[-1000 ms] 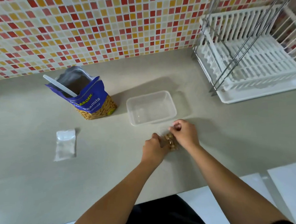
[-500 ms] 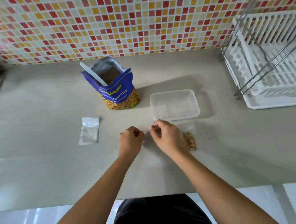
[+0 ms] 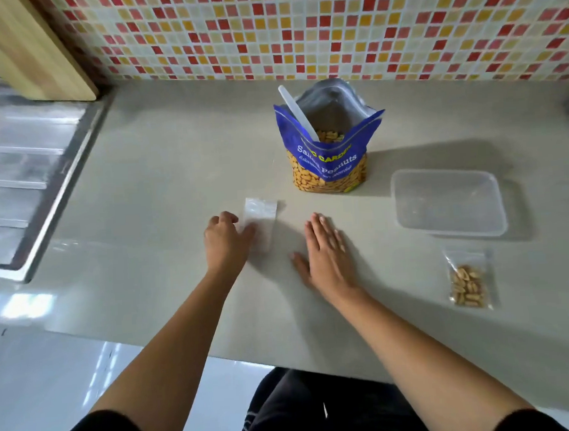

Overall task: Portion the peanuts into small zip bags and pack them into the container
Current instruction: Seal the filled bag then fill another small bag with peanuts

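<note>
1. Plastic, clear and unfilled, the empty zip bag [image 3: 262, 226] lies flat on the counter [image 3: 141, 190] just in front and to the left of the peanut bag [image 3: 328, 159]. Its long axis runs away from the person.
2. The left hand [image 3: 226, 242] covers its near-left part, fingers curled and thumb laid across the film. Whether they already pinch it, I cannot tell.
3. The right hand [image 3: 327, 249] lies palm-down in front of the peanut bag, fingers straight and slightly apart, holding nothing. The empty zip bag sits left of its fingertips, near but apart.
4. The left hand is the nearer one, so the lift likely falls to it, with the right crossing leftward to open the mouth.
5. A spoon [image 3: 298, 113] stands in the peanut bag, handle leaning left.
6. The container [image 3: 447, 205] sits to the right of the peanut bag with no bags in it. The filled zip bag [image 3: 468, 280] lies further front-right, on the counter and not yet packed.
</note>
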A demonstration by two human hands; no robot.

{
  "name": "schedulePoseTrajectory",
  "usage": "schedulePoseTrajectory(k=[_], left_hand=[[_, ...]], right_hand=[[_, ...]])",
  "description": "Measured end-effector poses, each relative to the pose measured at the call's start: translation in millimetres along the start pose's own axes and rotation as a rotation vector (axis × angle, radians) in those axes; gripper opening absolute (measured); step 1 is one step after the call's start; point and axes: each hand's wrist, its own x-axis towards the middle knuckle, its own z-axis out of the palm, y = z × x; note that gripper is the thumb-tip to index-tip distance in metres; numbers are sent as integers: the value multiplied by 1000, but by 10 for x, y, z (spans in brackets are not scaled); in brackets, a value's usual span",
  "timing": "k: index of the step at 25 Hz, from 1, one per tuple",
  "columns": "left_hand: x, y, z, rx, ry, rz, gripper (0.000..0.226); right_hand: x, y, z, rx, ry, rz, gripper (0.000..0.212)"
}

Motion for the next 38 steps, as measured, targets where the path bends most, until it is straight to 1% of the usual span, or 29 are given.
schedulePoseTrajectory(k=[2,4,7,9,12,15,17,19,21,23,24,26,27,29,30,32,33,34,36,38], left_hand=[[82,-49,-2,25,-86,-36,41],[149,-48,-19,40,-162,-61,37],[231,-24,-81,23,-223,-107,31],[261,-48,-115,-26,-233,-121,28],[250,-68,-187,-167,-236,-128,29],[197,-13,-327,-262,-267,-67,17],[137,67,-462,-430,-340,-45,8],[42,156,-641,-635,-404,-56,6],[-82,262,-815,-786,-433,-35,13],[-196,413,-965,-870,-450,34,16],[-239,518,-1041,-905,-456,88,17],[-294,735,-1181,-948,-465,213,15],[-309,854,-1245,-955,-461,279,13],[-329,1078,-1336,-946,-440,388,9],[-338,1163,-1359,-943,-430,428,7],[-368,1278,-1374,-944,-423,488,6],[-376,1306,-1364,-935,-422,506,6],[-374,1333,-1349,-930,-422,515,6],[-324,1365,-1329,-977,-421,496,6],[-211,1425,-1365,-1083,-426,475,8]], right_hand=[[-30,14,61,-41,37,13,64],[-44,33,102,-65,73,17,65],[-48,29,105,-96,117,17,65],[-50,35,101,-98,136,10,65],[-51,20,91,-90,140,15,66],[-40,24,78,-41,137,-8,65],[-29,42,11,96,183,-35,62],[-46,7,-154,345,263,14,55],[-89,-109,-458,650,321,120,39],[-113,-253,-827,925,289,197,16],[-105,-321,-1048,1035,287,209,11],[-57,-418,-1468,1226,286,208,16],[-20,-453,-1662,1284,276,196,21],[56,-487,-1932,1308,262,176,31],[93,-490,-2002,1318,275,183,31],[134,-480,-2069,1341,342,192,17],[134,-469,-2088,1337,376,193,11],[135,-457,-2119,1322,405,186,9],[135,-424,-2197,1271,441,170,12],[138,-374,-2311,1198,459,153,13]])
